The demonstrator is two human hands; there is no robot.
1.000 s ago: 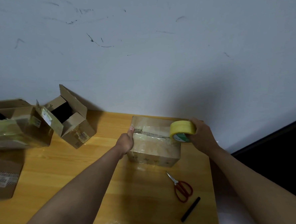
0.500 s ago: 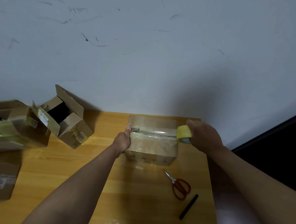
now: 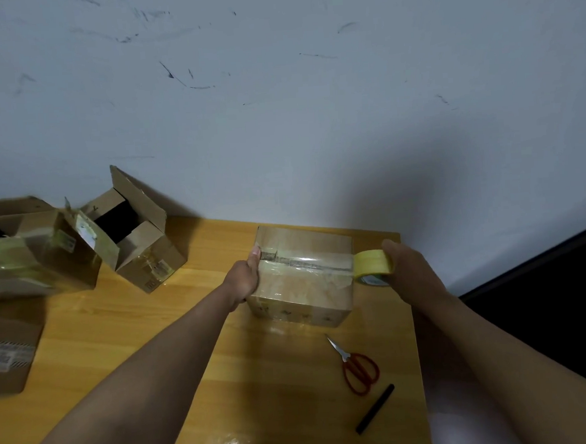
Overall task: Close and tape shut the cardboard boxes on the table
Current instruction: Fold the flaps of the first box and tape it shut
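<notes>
While a strip of clear tape [image 3: 306, 260] lies along the top seam of a closed cardboard box [image 3: 301, 276] at the far middle of the wooden tabletop [image 3: 120, 335], a person's left hand [image 3: 245, 279] presses against the box's 9 o'clock end, thumb laid on the top edge where the strip begins and the other fingers out of sight against the side. At the box's 3 o'clock end the right hand [image 3: 409, 269] grips a yellow tape roll [image 3: 372, 265], fingers curled round it, the roll just at the top corner with the strip running to it. Red-handled scissors [image 3: 357, 369] lie on the tabletop at 5 o'clock from the box, and a black marker [image 3: 375, 408] rests just beyond them, nearer the camera. Toward 9 o'clock an open cardboard box [image 3: 142, 244] stands by the wall [image 3: 311, 100] with its flaps raised, another box wrapped in yellowish tape [image 3: 29, 258] touching it on its left, and a labelled box [image 3: 7, 349] sits at the left edge of the frame.
</notes>
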